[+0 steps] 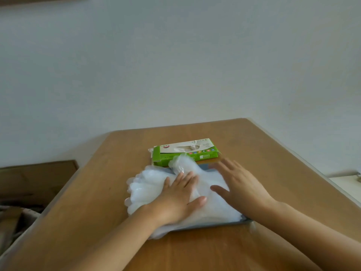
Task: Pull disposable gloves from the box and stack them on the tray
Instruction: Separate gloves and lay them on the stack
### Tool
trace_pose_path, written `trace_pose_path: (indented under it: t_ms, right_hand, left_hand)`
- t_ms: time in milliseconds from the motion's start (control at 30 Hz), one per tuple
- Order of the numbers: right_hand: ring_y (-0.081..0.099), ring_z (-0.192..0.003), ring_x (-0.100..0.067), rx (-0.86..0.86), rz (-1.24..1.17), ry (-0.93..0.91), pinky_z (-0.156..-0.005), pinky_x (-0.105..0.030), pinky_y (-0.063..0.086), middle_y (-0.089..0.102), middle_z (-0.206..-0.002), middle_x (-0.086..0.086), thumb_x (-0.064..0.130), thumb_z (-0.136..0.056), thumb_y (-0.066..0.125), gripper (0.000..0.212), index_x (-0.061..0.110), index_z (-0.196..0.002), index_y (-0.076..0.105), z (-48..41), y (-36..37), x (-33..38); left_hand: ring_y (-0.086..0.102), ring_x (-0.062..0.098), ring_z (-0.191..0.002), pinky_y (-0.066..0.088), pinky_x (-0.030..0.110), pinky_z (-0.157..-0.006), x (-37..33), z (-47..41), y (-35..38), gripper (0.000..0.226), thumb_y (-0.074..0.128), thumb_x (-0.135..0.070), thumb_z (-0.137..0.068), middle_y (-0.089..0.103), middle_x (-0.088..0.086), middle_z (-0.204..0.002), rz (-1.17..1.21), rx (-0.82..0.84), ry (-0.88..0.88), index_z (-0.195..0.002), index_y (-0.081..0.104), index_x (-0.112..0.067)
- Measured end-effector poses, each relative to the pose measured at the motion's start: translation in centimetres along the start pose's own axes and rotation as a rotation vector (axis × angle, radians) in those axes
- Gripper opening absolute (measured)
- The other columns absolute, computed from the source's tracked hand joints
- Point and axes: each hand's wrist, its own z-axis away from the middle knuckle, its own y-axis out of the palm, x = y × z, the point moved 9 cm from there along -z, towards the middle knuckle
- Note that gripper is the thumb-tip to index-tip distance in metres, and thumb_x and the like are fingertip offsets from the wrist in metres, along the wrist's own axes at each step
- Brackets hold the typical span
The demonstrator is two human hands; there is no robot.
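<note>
1. The gloves (148, 184), clear and whitish, lie in a loose stack on the tray (214, 224). Their finger ends fan out past the tray's left edge onto the tabletop (93, 192).
2. One puffed-up glove (181, 163) bulges at the far side of the stack, just in front of the box.
3. The left hand (179, 200) lies flat on the middle of the stack. Its fingers are straight and point to the far side, its thumb is spread to the right, and it grips nothing.
4. The right hand (240, 184) is spread open over the right part of the stack, fingers straight and apart. It is slightly blurred, so whether it presses the gloves or hangs just above them cannot be told.
5. Of the grey-blue tray only the near rim and a strip of the far edge show — the gloves cover the rest.
6. The green box (195, 156) lies just beyond the tray — white glove material shows in its top opening.
7. The wooden tabletop stands against a pale wall (175, 65); dark wooden furniture (39, 177) sits lower at the left.
</note>
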Motion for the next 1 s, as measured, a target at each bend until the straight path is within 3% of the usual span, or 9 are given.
trace_pose_path:
  t_ms: [100, 233, 333, 400, 467, 533, 700, 900, 1000]
  right_hand:
    - [0.018, -0.142, -0.003, 0.285, -0.028, -0.19, -0.118, -0.025, 0.011, 0.023, -0.155, 0.014, 0.043, -0.101, 0.035, 0.05, 0.032, -0.148, 0.026, 0.9, 3.5, 2.2]
    - [-0.002, -0.142, 0.002, 0.525, 0.123, -0.167, -0.109, -0.021, -0.009, -0.003, -0.157, 0.017, 0.058, -0.094, 0.024, 0.067, 0.033, -0.152, 0.002, 1.5, 4.4, 0.7]
    - [0.01, -0.144, -0.007, 0.631, 0.14, -0.057, -0.116, -0.027, 0.003, 0.009, -0.155, 0.023, 0.06, -0.09, 0.041, 0.071, 0.042, -0.15, 0.008, 1.5, 2.7, -0.7]
    - [0.045, -0.122, -0.002, 0.663, 0.17, -0.028, -0.108, -0.022, 0.027, 0.041, -0.142, 0.022, 0.058, -0.087, 0.053, 0.067, 0.043, -0.147, 0.025, 1.1, 1.7, -1.0]
    - [0.054, -0.087, 0.007, 0.621, 0.13, -0.012, -0.086, -0.013, 0.04, 0.06, -0.108, 0.023, 0.053, -0.085, 0.061, 0.049, 0.039, -0.131, 0.053, -0.6, 0.5, -1.2]
    - [0.061, -0.082, 0.004, 0.485, 0.026, 0.011, -0.082, -0.019, 0.049, 0.068, -0.094, 0.019, 0.046, -0.085, 0.064, 0.025, 0.033, -0.105, 0.071, -4.1, -0.6, -1.9]
    - [0.061, -0.088, -0.007, 0.145, -0.081, -0.105, -0.077, -0.018, 0.043, 0.069, -0.102, 0.009, 0.018, -0.094, 0.055, 0.022, 0.026, -0.106, 0.071, -13.3, -0.3, -2.4]
    - [0.053, -0.088, -0.016, 0.278, -0.12, -0.178, -0.083, -0.027, 0.042, 0.051, -0.1, 0.0, 0.005, -0.092, 0.053, 0.035, 0.027, -0.113, 0.071, -19.1, 6.4, -1.8]
    - [0.042, -0.076, -0.005, 0.319, -0.108, -0.233, -0.068, -0.015, 0.033, 0.039, -0.096, 0.005, 0.022, -0.094, 0.057, 0.031, 0.037, -0.119, 0.065, -19.8, 8.1, -1.2]
  left_hand:
    - [-0.018, 0.012, -0.146, -0.008, 0.047, -0.119, -0.3, 0.1, 0.1, 0.074, 0.022, -0.06, -0.096, -0.015, -0.006, -0.16, 0.005, 0.009, -0.003, -0.153, -0.006, -0.023]
    - [-0.02, 0.007, -0.144, -0.011, 0.046, -0.118, 1.6, 1.0, -0.3, 0.095, 0.034, -0.074, -0.085, -0.021, -0.01, -0.158, 0.051, 0.071, -0.032, -0.152, -0.012, -0.026]
    - [-0.016, 0.008, -0.145, -0.008, 0.042, -0.119, 4.3, 2.0, -1.3, 0.115, 0.049, -0.079, -0.072, -0.02, -0.013, -0.157, 0.015, 0.126, -0.05, -0.152, -0.014, -0.026]
    - [-0.007, 0.006, -0.146, -0.002, 0.028, -0.119, 6.0, 2.4, -2.3, 0.117, 0.063, -0.071, -0.07, -0.011, -0.017, -0.156, -0.003, 0.17, -0.054, -0.153, -0.006, -0.027]
    - [0.014, 0.005, -0.144, 0.012, 0.016, -0.114, 7.2, 2.6, -3.7, 0.108, 0.074, -0.059, -0.071, 0.01, -0.019, -0.156, 0.035, 0.234, -0.061, -0.153, 0.011, -0.028]
    - [0.038, 0.004, -0.133, 0.03, 0.017, -0.107, 8.3, 1.8, -5.8, 0.089, 0.072, -0.057, -0.073, 0.036, -0.015, -0.15, 0.102, 0.204, -0.079, -0.148, 0.033, -0.029]
    - [0.05, 0.01, -0.123, 0.039, 0.026, -0.102, 11.4, -2.5, -9.8, 0.07, 0.056, -0.063, -0.081, 0.051, -0.008, -0.139, 0.309, -0.081, -0.154, -0.142, 0.041, -0.034]
    - [0.017, 0.014, -0.146, 0.016, 0.033, -0.119, 12.9, -7.0, -6.6, 0.066, 0.047, -0.06, -0.088, 0.016, -0.005, -0.16, 0.351, 0.003, -0.158, -0.148, 0.026, -0.042]
    - [-0.002, 0.015, -0.148, 0.004, 0.04, -0.121, 13.4, -7.9, -5.3, 0.062, 0.043, -0.057, -0.092, -0.002, -0.004, -0.162, 0.359, 0.024, -0.144, -0.148, 0.021, -0.045]
